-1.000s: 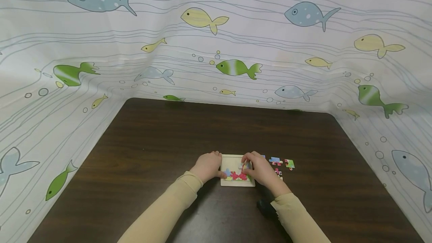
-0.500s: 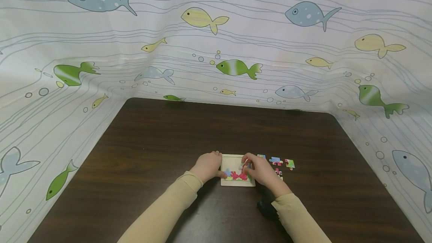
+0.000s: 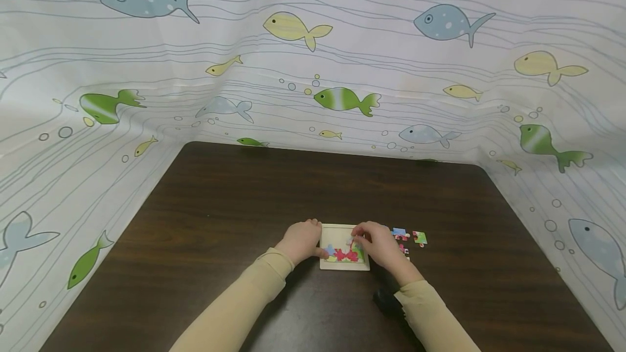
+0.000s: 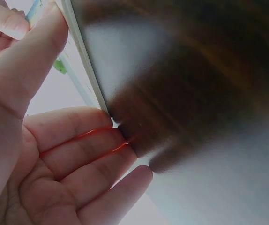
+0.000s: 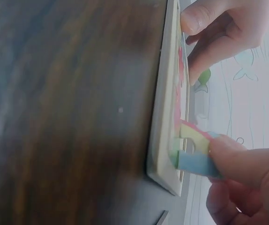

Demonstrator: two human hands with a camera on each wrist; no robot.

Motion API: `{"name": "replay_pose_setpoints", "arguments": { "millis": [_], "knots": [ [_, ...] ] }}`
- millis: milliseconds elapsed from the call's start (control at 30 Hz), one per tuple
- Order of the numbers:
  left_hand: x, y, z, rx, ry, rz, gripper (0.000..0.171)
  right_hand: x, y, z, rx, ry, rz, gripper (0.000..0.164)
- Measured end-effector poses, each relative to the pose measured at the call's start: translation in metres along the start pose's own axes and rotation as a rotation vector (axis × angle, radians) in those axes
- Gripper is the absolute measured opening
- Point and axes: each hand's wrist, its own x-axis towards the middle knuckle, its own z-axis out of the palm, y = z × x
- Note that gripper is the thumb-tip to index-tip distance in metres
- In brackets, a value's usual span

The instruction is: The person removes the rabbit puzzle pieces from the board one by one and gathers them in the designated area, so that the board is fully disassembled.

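A small square wooden puzzle tray (image 3: 337, 266) lies on the table, its front row filled with red, blue and green pieces. Along its left edge rests my left hand (image 3: 300, 240), thumb on the rim. The left wrist view shows that hand's fingers (image 4: 90, 154) fairly straight, tips by the tray's side. Over the tray's right side, my right hand (image 3: 383, 243) pinches a jigsaw piece (image 5: 198, 161) between thumb and fingers. The right wrist view has this blue, yellow and pink piece standing tilted, its lower edge at the tray's near right corner.
Loose jigsaw pieces lie right of the tray, among them a blue-and-pink one (image 3: 399, 233) and a green one (image 3: 419, 238). Part of them is hidden by my right hand. A black object (image 3: 386, 303) sits under the right forearm. Fish-patterned cloth (image 3: 342, 69) surrounds the dark table (image 3: 244, 194).
My right hand has shifted slightly right, uncovering more green at the tray's right side and covering more of the loose pieces. The left hand and the tray stay in place.
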Motion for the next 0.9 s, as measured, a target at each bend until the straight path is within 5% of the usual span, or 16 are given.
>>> {"name": "replay_pose_setpoints", "arguments": {
  "millis": [367,900],
  "knots": [
    [-0.001,0.001,-0.003,0.006,-0.013,-0.001,0.079,-0.005,0.006,-0.017,0.125,0.078,0.040,0.006],
    [-0.001,0.001,-0.002,0.012,0.005,0.012,0.078,-0.012,0.023,-0.031,0.142,0.068,0.074,0.007]
  ]
}}
